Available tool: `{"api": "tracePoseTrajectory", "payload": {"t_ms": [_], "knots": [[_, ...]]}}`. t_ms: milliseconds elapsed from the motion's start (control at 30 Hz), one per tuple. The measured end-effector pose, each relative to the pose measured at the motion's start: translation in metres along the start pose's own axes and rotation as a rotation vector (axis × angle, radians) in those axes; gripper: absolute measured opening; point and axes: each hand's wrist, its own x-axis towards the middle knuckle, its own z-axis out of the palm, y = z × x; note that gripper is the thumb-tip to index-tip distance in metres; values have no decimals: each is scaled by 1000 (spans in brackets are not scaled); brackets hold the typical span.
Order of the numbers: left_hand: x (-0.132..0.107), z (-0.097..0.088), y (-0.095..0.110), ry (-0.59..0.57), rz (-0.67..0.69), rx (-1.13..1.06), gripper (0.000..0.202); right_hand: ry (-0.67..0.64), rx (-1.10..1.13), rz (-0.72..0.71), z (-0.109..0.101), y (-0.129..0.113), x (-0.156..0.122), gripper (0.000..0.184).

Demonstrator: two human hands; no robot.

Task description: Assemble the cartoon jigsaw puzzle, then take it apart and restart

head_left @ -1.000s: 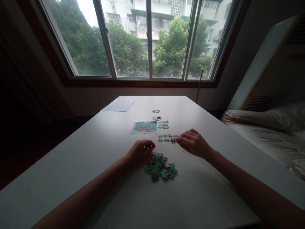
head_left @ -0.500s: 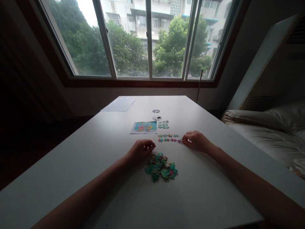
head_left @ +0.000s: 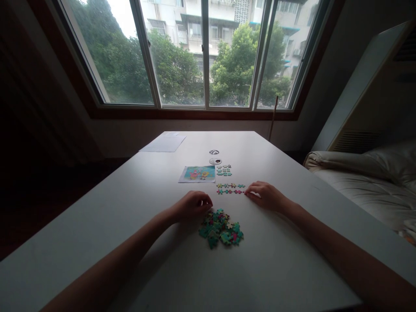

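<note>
A heap of loose teal and pink jigsaw pieces (head_left: 221, 228) lies on the white table (head_left: 130, 203). My left hand (head_left: 191, 204) rests curled just left of the heap, fingers bent in; what they hold, if anything, is hidden. Two short rows of joined pieces (head_left: 230, 188) lie beyond the heap. My right hand (head_left: 264, 195) rests at the right end of these rows, fingertips down on the table and touching the last piece. A small picture card (head_left: 197, 173) lies farther back, with a small joined block of pieces (head_left: 223, 170) to its right.
Two small round lids (head_left: 214, 157) sit behind the card, and a sheet of paper (head_left: 163, 143) lies at the far left corner. A bed with pale bedding (head_left: 367, 173) stands right of the table. A wide window (head_left: 201, 52) fills the far wall.
My right hand has drawn back to the right, uncovering the right end of the joined rows, and now rests at their tip. My left hand has stayed put.
</note>
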Motion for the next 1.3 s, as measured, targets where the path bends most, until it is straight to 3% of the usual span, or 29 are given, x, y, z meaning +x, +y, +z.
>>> {"api": "tracePoseTrajectory", "payload": {"t_ms": [567, 867, 1300], "knots": [[-6, -19, 1, -306, -32, -113, 21, -17, -5, 12, 6, 4, 0, 23], [-5, -17, 0, -305, -47, -98, 23, -1, -17, -92, 9, -8, 2, 27], [-5, -17, 5, -248, -44, -55, 19, -29, 16, -99, 11, -10, 5, 28]]}}
